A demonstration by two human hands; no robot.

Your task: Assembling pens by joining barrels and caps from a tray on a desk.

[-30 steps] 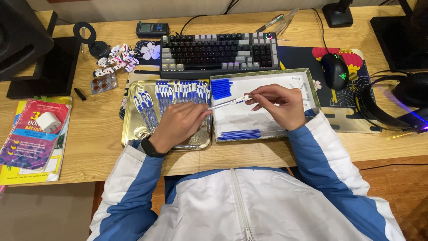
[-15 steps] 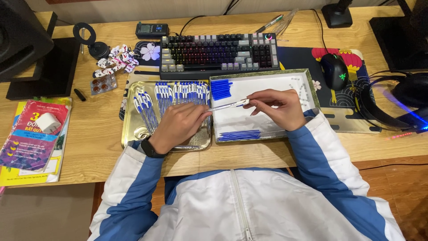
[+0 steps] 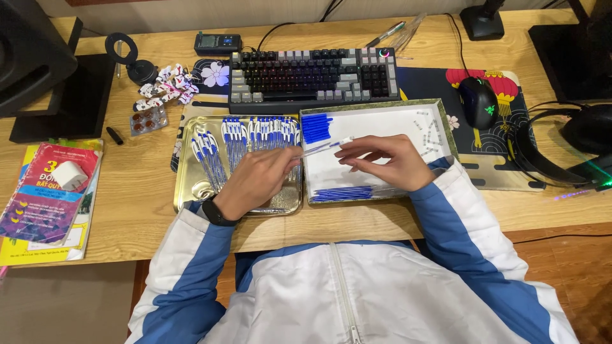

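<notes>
A clear pen barrel (image 3: 324,147) is held between both hands over the seam of two trays. My left hand (image 3: 255,181) grips its left end above the gold metal tray (image 3: 187,167), which holds several blue-and-white pens (image 3: 255,135) in rows. My right hand (image 3: 382,162) pinches the right end above the white box tray (image 3: 389,118). That box holds a stack of blue caps (image 3: 316,127), a bundle of blue refills (image 3: 341,193) at its front, and small clear parts (image 3: 430,134) at its right.
A keyboard (image 3: 312,71) lies behind the trays, a mouse (image 3: 478,102) on a patterned mat to the right, headphones (image 3: 567,153) at far right. Books (image 3: 48,197) with a white charger lie at left, a black speaker (image 3: 38,64) at back left. Wrapped sweets (image 3: 167,86) lie left of the keyboard.
The hands have shifted only slightly; my right fingers have moved a little along the pen barrel. Nothing else moved.
</notes>
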